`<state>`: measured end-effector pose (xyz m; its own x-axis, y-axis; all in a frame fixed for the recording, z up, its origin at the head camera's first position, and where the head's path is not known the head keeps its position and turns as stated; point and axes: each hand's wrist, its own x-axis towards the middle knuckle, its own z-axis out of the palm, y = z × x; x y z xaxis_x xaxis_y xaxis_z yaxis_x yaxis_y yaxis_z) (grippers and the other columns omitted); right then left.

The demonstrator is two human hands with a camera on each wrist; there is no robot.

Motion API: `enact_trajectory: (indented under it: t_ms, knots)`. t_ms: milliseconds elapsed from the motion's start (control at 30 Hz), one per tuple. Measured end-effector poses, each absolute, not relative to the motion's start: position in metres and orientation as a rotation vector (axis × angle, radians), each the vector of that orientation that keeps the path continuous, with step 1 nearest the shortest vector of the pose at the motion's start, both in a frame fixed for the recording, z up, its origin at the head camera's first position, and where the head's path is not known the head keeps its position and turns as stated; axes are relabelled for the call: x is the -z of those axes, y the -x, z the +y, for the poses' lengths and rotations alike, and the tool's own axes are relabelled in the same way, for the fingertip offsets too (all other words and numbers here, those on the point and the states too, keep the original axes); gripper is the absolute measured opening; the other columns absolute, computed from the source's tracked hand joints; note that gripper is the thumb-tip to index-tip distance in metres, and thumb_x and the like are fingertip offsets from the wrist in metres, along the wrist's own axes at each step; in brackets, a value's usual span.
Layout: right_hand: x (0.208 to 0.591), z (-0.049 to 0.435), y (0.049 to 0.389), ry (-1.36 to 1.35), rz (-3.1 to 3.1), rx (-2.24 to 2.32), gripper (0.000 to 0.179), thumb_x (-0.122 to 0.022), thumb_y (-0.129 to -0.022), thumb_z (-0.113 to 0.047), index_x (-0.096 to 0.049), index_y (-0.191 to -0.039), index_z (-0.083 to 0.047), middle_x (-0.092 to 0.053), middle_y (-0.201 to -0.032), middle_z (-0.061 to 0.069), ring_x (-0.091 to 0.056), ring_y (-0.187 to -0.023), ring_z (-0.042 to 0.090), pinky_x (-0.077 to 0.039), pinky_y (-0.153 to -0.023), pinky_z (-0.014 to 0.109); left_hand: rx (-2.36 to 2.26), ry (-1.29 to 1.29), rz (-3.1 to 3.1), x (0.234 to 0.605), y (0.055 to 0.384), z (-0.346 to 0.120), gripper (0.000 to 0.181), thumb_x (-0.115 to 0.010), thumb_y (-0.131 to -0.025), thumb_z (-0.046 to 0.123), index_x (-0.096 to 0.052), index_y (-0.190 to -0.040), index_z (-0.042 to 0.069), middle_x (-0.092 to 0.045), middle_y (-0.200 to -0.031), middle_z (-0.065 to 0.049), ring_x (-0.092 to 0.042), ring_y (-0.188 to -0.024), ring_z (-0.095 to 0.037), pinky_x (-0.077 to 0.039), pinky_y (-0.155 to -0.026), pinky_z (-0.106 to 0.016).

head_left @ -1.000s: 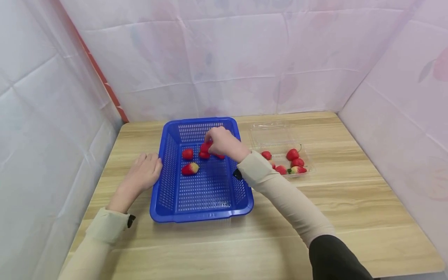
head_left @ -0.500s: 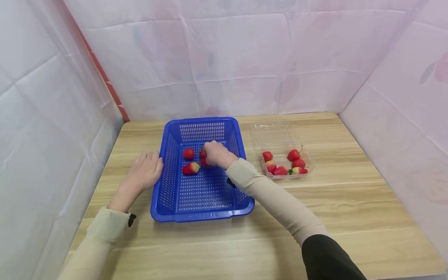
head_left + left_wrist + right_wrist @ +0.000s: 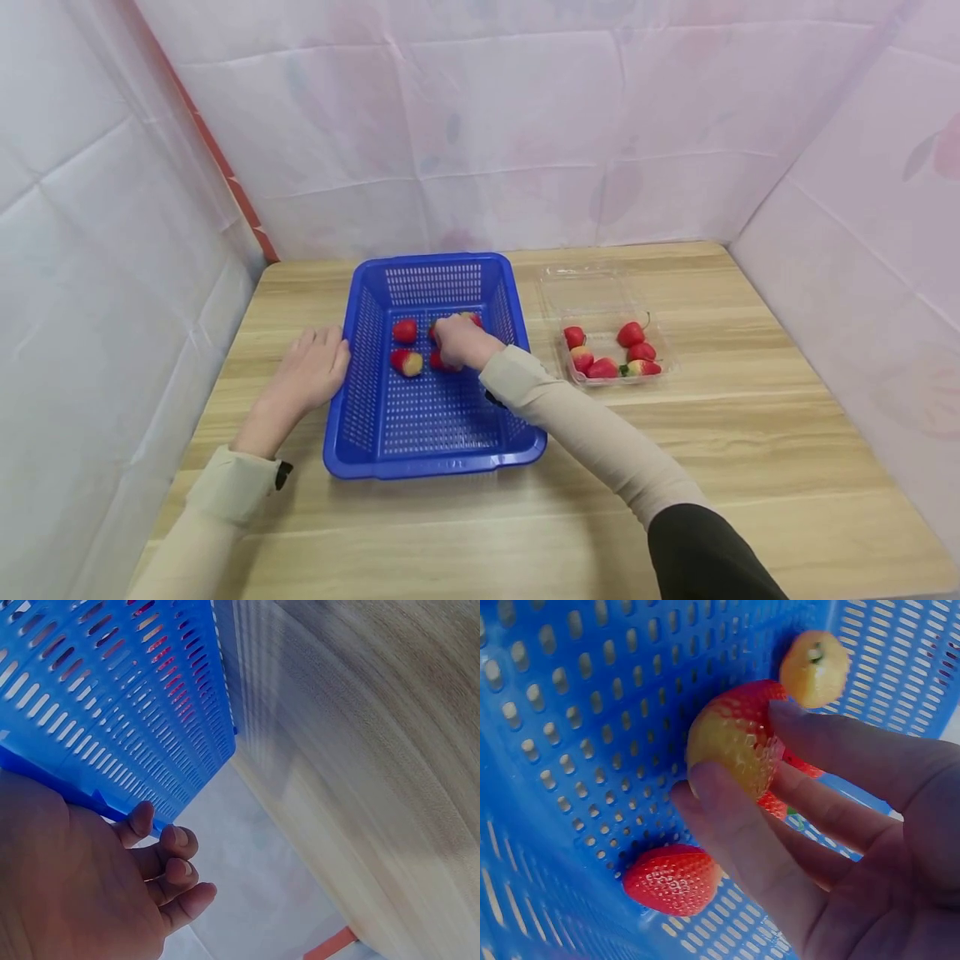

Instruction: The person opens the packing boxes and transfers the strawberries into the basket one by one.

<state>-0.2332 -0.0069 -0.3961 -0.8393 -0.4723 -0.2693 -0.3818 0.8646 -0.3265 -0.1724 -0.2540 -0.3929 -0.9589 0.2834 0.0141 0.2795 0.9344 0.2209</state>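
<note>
In the head view my right hand (image 3: 461,340) reaches down inside the blue plastic basket (image 3: 438,463). The right wrist view has its thumb and finger pinching a red-and-yellow strawberry (image 3: 739,739) close over the basket floor. Around it lie a red strawberry (image 3: 405,331), one with a pale yellow end (image 3: 407,362), and another strawberry (image 3: 471,318) beyond the hand; others are partly hidden by the fingers. My left hand (image 3: 311,367) rests against the basket's left rim. In the left wrist view its fingers (image 3: 176,874) lie loosely bent beside the outer wall, the thumb hidden.
Right of the basket, a clear plastic clamshell box (image 3: 606,340) stands with its lid (image 3: 588,290) folded back. Several strawberries (image 3: 603,368) sit along its sides. The wooden table (image 3: 735,417) is enclosed by pale cloth walls (image 3: 517,125).
My right hand has come lower and nearer inside the basket, bringing the far strawberry into sight. The yellow-ended strawberry has turned slightly. My left hand has stayed at the rim.
</note>
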Motion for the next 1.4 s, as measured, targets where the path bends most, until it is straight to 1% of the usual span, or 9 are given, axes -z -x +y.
enact_trajectory:
  t_ms: [133,433,733,833,1000,1067,1133,1267,1400]
  knots:
    - [0.396,-0.007,0.231,0.616,2.658,0.412,0.014,-0.069,-0.08,0.006,-0.062,-0.078,-0.006,-0.058,-0.073,0.005,-0.055,-0.066,0.019,-0.045,-0.054,0.025,-0.349,-0.449,3.069,0.392,0.172,-0.253,0.032,-0.021,-0.106,0.027,-0.042,-0.099,0.005,-0.045,-0.087,-0.012,-0.04,-0.082,-0.031,-0.03,-0.068,-0.037]
    - [0.391,-0.006,0.226,0.565,2.636,0.372,0.009,-0.069,-0.085,0.002,-0.065,-0.09,-0.004,-0.059,-0.084,0.008,-0.055,-0.073,0.021,-0.046,-0.059,0.026,-0.366,-0.471,3.068,0.392,0.173,-0.252,0.033,-0.021,-0.106,0.027,-0.043,-0.099,0.004,-0.047,-0.088,-0.013,-0.041,-0.084,-0.033,-0.032,-0.071,-0.04]
    - [0.389,-0.005,0.225,0.553,2.623,0.329,0.008,-0.067,-0.087,0.0,-0.063,-0.092,-0.005,-0.054,-0.08,0.007,-0.053,-0.068,0.02,-0.041,-0.055,0.025,-0.37,-0.475,3.068,0.392,0.174,-0.253,0.032,-0.021,-0.106,0.026,-0.043,-0.1,0.003,-0.048,-0.088,-0.014,-0.041,-0.085,-0.033,-0.033,-0.072,-0.042]
    - [0.386,-0.004,0.225,0.545,2.611,0.327,0.009,-0.067,-0.087,-0.001,-0.064,-0.095,-0.004,-0.056,-0.083,0.009,-0.055,-0.071,0.021,-0.045,-0.058,0.026,-0.372,-0.464,3.055,0.391,0.174,-0.252,0.033,-0.02,-0.107,0.027,-0.043,-0.101,0.004,-0.048,-0.089,-0.013,-0.042,-0.086,-0.033,-0.033,-0.072,-0.041]
    - [0.377,-0.003,0.225,0.533,2.637,0.317,0.032,-0.067,-0.084,0.001,-0.065,-0.116,-0.001,-0.062,-0.1,0.011,-0.056,-0.083,0.023,-0.051,-0.072,0.031,-0.375,-0.458,3.053,0.391,0.174,-0.252,0.034,-0.02,-0.107,0.027,-0.043,-0.101,0.004,-0.049,-0.09,-0.014,-0.042,-0.087,-0.033,-0.033,-0.073,-0.042]
    - [0.372,-0.002,0.224,0.494,2.63,0.364,0.042,-0.067,-0.083,0.003,-0.062,-0.125,-0.002,-0.062,-0.106,0.011,-0.057,-0.085,0.024,-0.051,-0.071,0.031,-0.371,-0.457,3.048,0.39,0.174,-0.253,0.034,-0.02,-0.107,0.027,-0.044,-0.101,0.004,-0.049,-0.091,-0.014,-0.042,-0.088,-0.033,-0.033,-0.074,-0.042]
    - [0.363,0.0,0.22,0.46,2.621,0.44,0.047,-0.068,-0.083,0.005,-0.061,-0.129,-0.003,-0.062,-0.108,0.01,-0.059,-0.084,0.024,-0.05,-0.064,0.029,-0.372,-0.453,3.046,0.39,0.173,-0.253,0.034,-0.021,-0.107,0.027,-0.044,-0.101,0.004,-0.049,-0.092,-0.014,-0.042,-0.089,-0.033,-0.034,-0.074,-0.043]
    - [0.351,0.006,0.218,0.503,2.656,0.51,0.033,-0.068,-0.084,0.004,-0.067,-0.116,-0.004,-0.061,-0.097,0.007,-0.056,-0.077,0.021,-0.045,-0.058,0.026,-0.368,-0.446,3.049,0.392,0.172,-0.254,0.033,-0.022,-0.107,0.027,-0.044,-0.1,0.004,-0.05,-0.092,-0.014,-0.043,-0.089,-0.033,-0.034,-0.074,-0.043]
    - [0.336,0.017,0.218,0.567,2.739,0.516,0.01,-0.065,-0.087,-0.001,-0.067,-0.097,-0.005,-0.058,-0.085,0.005,-0.053,-0.072,0.019,-0.043,-0.06,0.028,-0.373,-0.448,3.057,0.393,0.171,-0.255,0.033,-0.022,-0.107,0.027,-0.044,-0.1,0.004,-0.05,-0.091,-0.014,-0.042,-0.089,-0.033,-0.034,-0.074,-0.042]
